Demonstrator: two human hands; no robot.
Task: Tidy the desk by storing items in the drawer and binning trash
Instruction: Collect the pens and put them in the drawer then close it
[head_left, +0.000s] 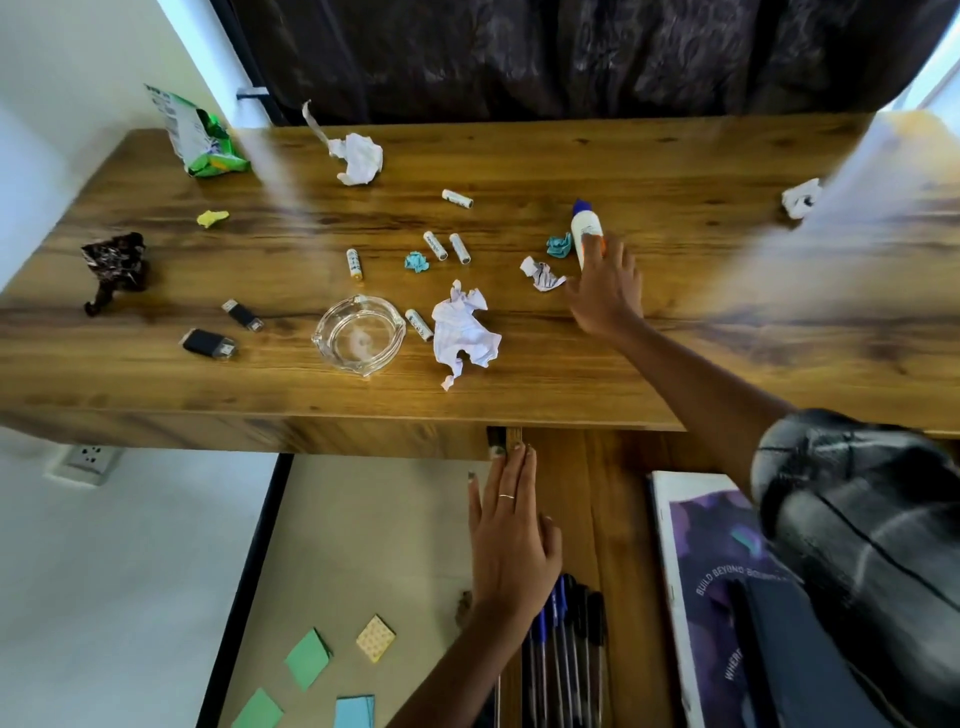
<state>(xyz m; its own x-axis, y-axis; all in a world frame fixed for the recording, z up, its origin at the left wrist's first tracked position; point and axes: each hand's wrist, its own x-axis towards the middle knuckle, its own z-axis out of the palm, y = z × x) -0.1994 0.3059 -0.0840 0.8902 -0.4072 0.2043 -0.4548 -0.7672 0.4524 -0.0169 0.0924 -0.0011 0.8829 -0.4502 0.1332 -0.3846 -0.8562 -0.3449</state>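
The right hand (605, 291) stretches over the wooden desk (675, 364), fingers spread and nearly straight, fingertips resting on the lower end of a white glue bottle (586, 231), probably about to close round it; no grip has formed. The bottle lies just right of a teal paper ball (559, 244). The left hand (511, 535) lies flat, fingers straight, on the open drawer (618, 519) below the desk edge, likely steadying it. No bin is visible, and the drawer's front is cut off.
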